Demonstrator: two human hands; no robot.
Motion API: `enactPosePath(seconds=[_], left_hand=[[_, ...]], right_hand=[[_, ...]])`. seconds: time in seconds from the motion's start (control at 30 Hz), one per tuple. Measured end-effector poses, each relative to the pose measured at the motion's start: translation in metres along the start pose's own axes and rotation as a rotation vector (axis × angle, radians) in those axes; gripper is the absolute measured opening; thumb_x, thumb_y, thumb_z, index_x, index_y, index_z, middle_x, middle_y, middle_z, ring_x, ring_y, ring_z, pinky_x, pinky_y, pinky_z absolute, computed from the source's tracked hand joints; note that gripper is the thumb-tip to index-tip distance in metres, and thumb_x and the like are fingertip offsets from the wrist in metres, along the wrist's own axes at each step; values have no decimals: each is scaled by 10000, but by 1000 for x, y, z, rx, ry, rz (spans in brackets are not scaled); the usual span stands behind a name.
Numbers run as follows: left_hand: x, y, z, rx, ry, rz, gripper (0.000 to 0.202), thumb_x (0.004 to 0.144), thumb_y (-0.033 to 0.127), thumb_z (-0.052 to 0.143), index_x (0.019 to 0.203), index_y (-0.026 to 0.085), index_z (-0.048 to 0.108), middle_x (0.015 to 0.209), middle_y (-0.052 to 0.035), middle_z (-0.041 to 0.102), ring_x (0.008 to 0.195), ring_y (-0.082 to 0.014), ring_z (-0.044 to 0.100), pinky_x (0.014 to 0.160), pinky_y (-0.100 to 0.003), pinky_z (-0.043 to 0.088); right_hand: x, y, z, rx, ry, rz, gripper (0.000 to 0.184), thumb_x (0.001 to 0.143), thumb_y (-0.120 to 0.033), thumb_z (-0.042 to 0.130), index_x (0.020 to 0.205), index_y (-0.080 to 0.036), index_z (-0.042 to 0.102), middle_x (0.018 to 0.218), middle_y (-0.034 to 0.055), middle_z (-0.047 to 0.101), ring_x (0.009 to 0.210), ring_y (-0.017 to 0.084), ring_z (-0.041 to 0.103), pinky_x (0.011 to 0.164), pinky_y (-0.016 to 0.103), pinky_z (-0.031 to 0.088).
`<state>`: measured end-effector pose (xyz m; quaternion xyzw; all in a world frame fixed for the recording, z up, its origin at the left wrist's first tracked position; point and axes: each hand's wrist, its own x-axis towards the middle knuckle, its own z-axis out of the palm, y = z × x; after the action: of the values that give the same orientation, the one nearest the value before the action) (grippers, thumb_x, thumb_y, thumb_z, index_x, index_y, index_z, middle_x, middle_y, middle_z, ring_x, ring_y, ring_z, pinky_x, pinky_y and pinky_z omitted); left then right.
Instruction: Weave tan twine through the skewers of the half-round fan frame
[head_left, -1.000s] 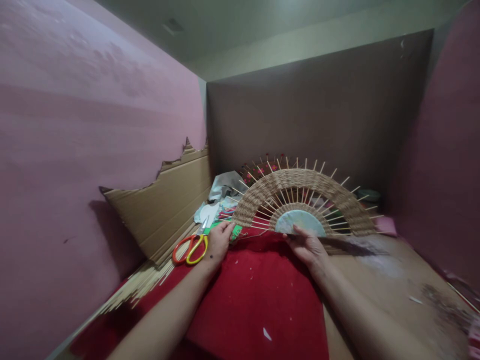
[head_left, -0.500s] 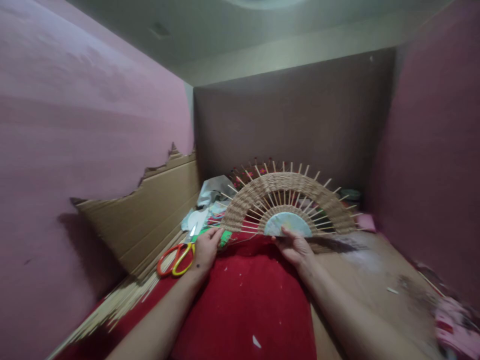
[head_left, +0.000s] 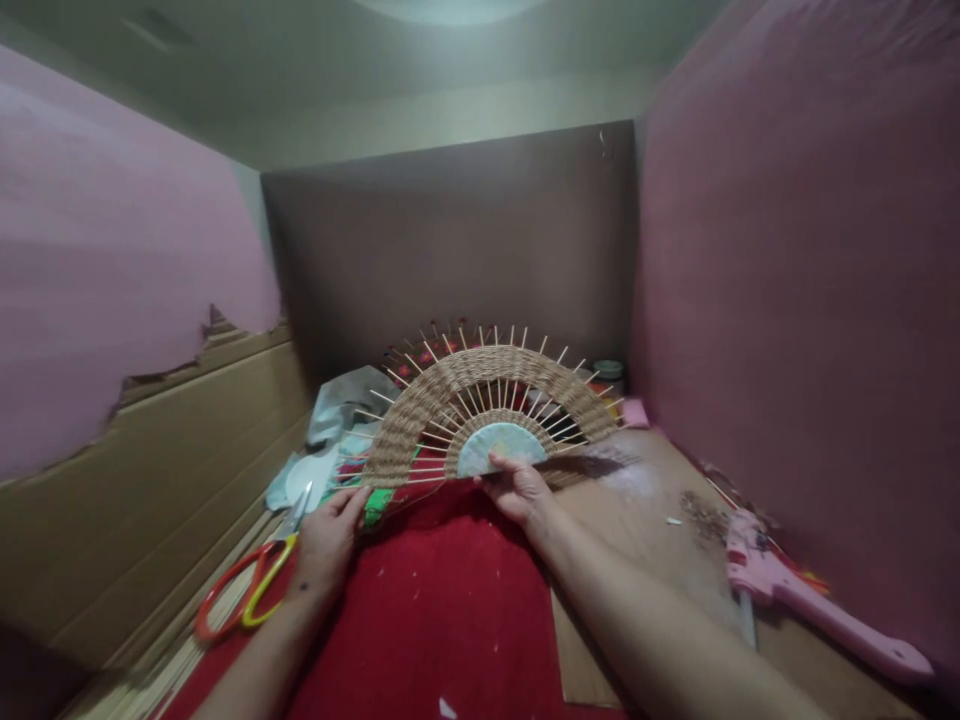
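Observation:
A half-round woven fan (head_left: 480, 372) with thin wooden sticks poking out past its rim is held up over red cloth (head_left: 442, 600). A pale blue half-disc (head_left: 502, 445) covers its lower middle. My right hand (head_left: 517, 490) pinches the fan at this half-disc, thumb on the front and fingers behind. At the fan's lower left corner, my left hand (head_left: 330, 535) has its thumb and fingers closed on the edge. Scissors (head_left: 259, 590) with one orange and one yellow handle loop lie just left of my left hand.
Torn cardboard (head_left: 150, 480) leans against the left wall, with thin sticks (head_left: 142, 660) below it. A pink glue gun (head_left: 817, 600) rests on the brown board (head_left: 645, 560) at right. Behind the fan are a dark floral item (head_left: 431, 350), crumpled grey plastic (head_left: 349, 395) and a lidded jar (head_left: 607, 372).
My view has swung to the right, so everything sits further left and the whole glue gun now shows. Both hands keep their hold on the fan.

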<state>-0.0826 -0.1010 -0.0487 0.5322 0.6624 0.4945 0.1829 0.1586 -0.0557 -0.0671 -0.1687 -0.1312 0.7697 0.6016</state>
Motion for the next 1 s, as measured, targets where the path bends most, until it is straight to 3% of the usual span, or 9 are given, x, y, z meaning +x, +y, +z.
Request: enactPosePath(seconds=[0.4,1.0], left_hand=[[-2,1,2,-31,-11,-75,505,598,577,570,851,149,663,397,62,409,369,-110,314,394,-234,212],[-3,-1,3,-49,22,42,389,627,531,576,707,160,658,379,49,434,368,-115,349,409,-245,258]], right_hand=[[3,1,-3,7,-34,16,148,651,-4,604,727,-131,592,635,34,650,601,172,607,476,268,497],[-2,1,0,-7,-3,6,167,671,11,570,757,-133,569,617,22,639,599,177,609,455,269,497]])
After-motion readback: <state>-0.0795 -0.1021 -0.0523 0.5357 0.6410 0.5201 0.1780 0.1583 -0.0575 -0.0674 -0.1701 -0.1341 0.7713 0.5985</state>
